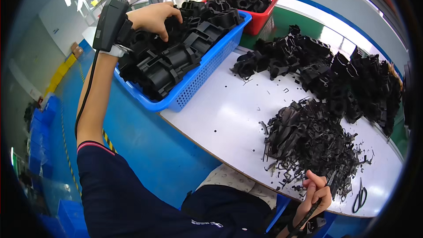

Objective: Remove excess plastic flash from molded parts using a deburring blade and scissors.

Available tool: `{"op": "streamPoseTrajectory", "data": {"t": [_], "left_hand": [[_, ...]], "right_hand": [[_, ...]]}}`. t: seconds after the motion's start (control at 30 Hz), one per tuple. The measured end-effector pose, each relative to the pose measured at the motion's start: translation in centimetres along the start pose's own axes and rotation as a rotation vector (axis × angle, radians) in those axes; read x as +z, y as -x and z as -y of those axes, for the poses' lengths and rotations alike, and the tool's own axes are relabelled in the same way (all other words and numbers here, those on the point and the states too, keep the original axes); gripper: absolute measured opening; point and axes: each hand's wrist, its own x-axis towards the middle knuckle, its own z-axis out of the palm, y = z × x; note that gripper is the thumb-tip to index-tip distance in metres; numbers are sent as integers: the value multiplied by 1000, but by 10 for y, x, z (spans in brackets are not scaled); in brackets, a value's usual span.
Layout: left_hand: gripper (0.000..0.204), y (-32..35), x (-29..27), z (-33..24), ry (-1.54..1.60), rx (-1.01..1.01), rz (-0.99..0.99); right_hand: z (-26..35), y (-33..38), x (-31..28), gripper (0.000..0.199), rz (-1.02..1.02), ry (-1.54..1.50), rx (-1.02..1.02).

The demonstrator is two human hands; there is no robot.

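Fingers [169,20] of my left hand [154,17] curl down over the black moulded plastic parts [176,48] heaped in the blue basket [202,75], touching the top ones; whether they grip one I cannot tell. On that wrist I see a black device [110,24] with a trailing cable. My right hand [315,196] is closed around a thin black tool [308,213] at the near edge of the white table [224,114], just beside a pile of black trimmings [308,143]. Scissors [360,196] lie near it.

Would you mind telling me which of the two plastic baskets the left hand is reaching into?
The blue basket at the table's near left corner; the left hand rests on the black moulded parts piled in it. The red basket sits behind it, untouched.
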Motion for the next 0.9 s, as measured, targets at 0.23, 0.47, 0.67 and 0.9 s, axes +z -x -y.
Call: {"op": "streamPoseTrajectory", "data": {"t": [0.23,0.47,0.67,0.9], "left_hand": [[57,6,-3,21,56,92,-105],[56,9,-10,3,27,-58,-117],[56,17,-8,1,42,14,-93],[50,22,-15,5,24,95,-57]], "right_hand": [[-4,5,14,28,-24,-54,-9],[-5,2,12,29,-25,4,-40],[-6,3,16,29,-29,-48,-36],[-8,3,13,29,-31,-8,-54]]}}
